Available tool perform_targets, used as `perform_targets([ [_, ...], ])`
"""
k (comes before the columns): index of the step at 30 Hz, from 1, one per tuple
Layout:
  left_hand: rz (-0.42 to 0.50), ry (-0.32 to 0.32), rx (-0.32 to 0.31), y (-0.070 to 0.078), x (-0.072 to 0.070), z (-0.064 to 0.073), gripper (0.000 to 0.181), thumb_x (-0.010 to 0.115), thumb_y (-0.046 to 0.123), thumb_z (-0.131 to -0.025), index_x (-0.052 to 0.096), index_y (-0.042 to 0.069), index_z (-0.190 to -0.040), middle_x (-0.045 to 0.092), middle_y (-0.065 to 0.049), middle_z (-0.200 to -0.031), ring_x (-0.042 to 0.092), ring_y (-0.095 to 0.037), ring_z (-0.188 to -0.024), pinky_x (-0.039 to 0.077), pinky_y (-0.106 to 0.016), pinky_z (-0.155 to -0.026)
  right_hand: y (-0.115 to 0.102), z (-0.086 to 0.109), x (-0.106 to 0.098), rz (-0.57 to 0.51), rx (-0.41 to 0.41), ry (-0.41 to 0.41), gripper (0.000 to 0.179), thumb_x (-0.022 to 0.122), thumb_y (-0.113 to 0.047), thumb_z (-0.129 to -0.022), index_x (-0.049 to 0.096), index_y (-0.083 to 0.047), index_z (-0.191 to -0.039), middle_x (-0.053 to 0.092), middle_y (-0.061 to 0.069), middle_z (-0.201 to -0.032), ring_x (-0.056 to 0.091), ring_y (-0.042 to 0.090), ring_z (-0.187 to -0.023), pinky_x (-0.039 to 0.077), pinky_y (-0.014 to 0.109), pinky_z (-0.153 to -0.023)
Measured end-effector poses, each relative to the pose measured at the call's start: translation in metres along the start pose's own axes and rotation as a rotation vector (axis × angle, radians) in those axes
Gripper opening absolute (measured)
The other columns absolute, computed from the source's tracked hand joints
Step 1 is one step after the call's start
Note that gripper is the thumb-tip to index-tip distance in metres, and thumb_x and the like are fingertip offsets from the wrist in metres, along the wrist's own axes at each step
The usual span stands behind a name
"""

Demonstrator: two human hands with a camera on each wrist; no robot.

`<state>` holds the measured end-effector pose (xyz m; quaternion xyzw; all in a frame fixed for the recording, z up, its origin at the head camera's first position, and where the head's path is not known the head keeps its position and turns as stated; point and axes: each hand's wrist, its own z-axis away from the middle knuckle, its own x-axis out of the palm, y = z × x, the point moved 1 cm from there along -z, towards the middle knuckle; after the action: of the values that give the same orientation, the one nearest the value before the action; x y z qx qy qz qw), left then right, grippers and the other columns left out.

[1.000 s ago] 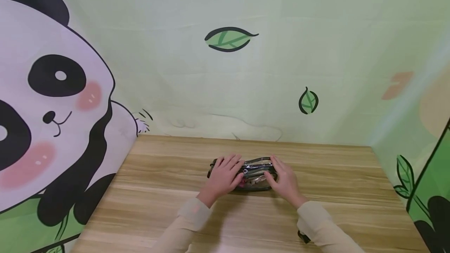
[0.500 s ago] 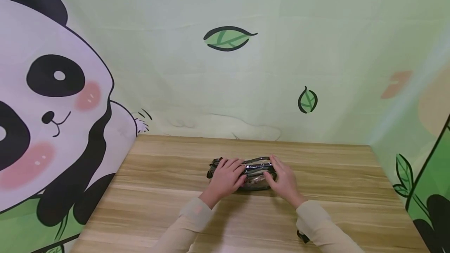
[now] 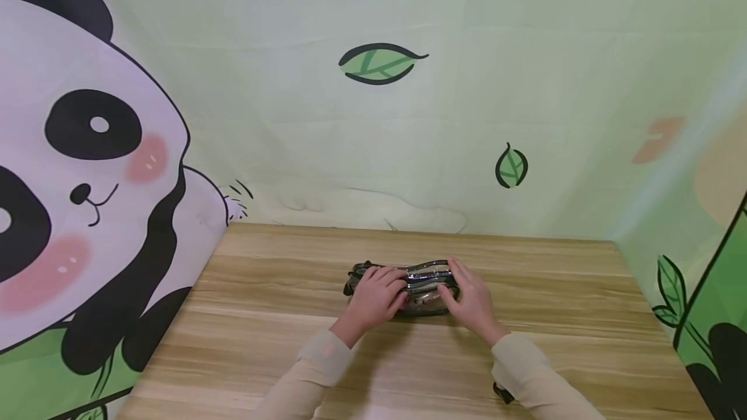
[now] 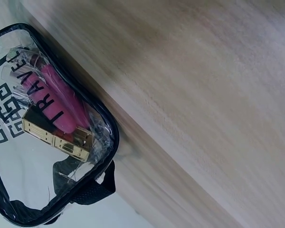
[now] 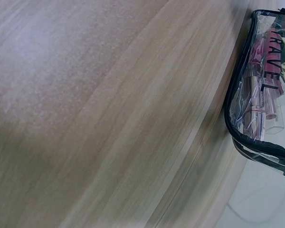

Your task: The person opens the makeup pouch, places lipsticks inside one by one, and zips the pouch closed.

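Note:
A clear pouch [image 3: 428, 285] with black piping [image 4: 80, 91] and "TRAVEL" lettering lies on the wooden table. My left hand [image 3: 376, 298] is over its left part, fingers bent onto the top and covering that stretch. At the right end, my right hand [image 3: 475, 302] holds the pouch between thumb and fingers. Through the plastic in the left wrist view show pink tubes [image 4: 50, 102] and a gold case [image 4: 57, 137]. The right wrist view shows a clear-capped tube [image 5: 270, 102] inside. A black strap loop [image 4: 96, 189] sticks out at the left end.
The wooden table [image 3: 280, 342] ends at a far edge against a green wall cloth [image 3: 292, 115] printed with leaves and a panda [image 3: 99, 212]. A small black object [image 3: 503, 394] shows beneath the right sleeve cuff.
My left hand has drawn slightly to the right and its fingers have bent more, uncovering more of the pouch's left end. The right hand has stayed in place.

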<state>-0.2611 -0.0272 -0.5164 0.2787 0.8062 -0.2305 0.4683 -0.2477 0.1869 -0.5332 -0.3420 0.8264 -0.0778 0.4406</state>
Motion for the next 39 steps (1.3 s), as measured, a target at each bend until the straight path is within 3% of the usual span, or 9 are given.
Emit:
perform_targets([
  [8,0.077,0.109,-0.047,0.0034,-0.0012,-0.0012,0.013,0.055,0.023,-0.082,0.066,0.017,-0.085,0.064,0.006,-0.101,0.057,-0.011,-0.098,0.043,-0.029,-0.085,0.0003,0.0003,0.0003,0.003,0.01,-0.013,0.057,0.056,-0.026,-0.077,0.048,0.006,-0.123,0.051,0.02,-0.124,0.05,0.036,-0.112,0.04,0.048,-0.091],
  [14,0.061,0.176,-0.07,0.0035,0.0002,-0.0013,0.011,0.057,0.019,-0.08,0.067,0.016,-0.08,0.065,0.006,-0.087,0.058,-0.011,-0.086,0.045,-0.027,-0.08,0.0,0.0005,0.0009,0.004,-0.002,-0.012,0.057,0.056,-0.026,-0.078,0.047,0.008,-0.123,0.051,0.023,-0.123,0.049,0.036,-0.112,0.039,0.049,-0.092],
  [21,0.074,0.22,-0.099,0.0014,-0.0001,0.0024,0.012,0.058,0.021,-0.075,0.067,0.014,-0.08,0.064,0.003,-0.083,0.058,-0.015,-0.081,0.047,-0.029,-0.076,-0.0001,0.0006,0.001,0.002,0.007,-0.018,0.057,0.056,-0.026,-0.078,0.046,0.007,-0.123,0.05,0.022,-0.124,0.049,0.036,-0.113,0.039,0.049,-0.091],
  [29,0.092,0.174,-0.124,0.0003,-0.0004,0.0052,0.013,0.057,0.022,-0.074,0.063,0.012,-0.079,0.062,0.001,-0.084,0.056,-0.016,-0.084,0.046,-0.03,-0.08,-0.0006,0.0005,0.0002,0.003,0.012,-0.019,0.056,0.056,-0.026,-0.078,0.047,0.007,-0.123,0.051,0.022,-0.124,0.049,0.036,-0.113,0.04,0.049,-0.091],
  [39,0.044,0.039,-0.215,0.0037,-0.0054,0.0032,0.019,0.055,0.027,-0.075,0.062,0.011,-0.084,0.057,0.0,-0.087,0.052,-0.017,-0.085,0.044,-0.029,-0.082,-0.001,0.0007,0.0,-0.004,0.025,-0.026,0.056,0.056,-0.025,-0.077,0.047,0.006,-0.123,0.05,0.021,-0.125,0.05,0.036,-0.112,0.04,0.049,-0.091],
])
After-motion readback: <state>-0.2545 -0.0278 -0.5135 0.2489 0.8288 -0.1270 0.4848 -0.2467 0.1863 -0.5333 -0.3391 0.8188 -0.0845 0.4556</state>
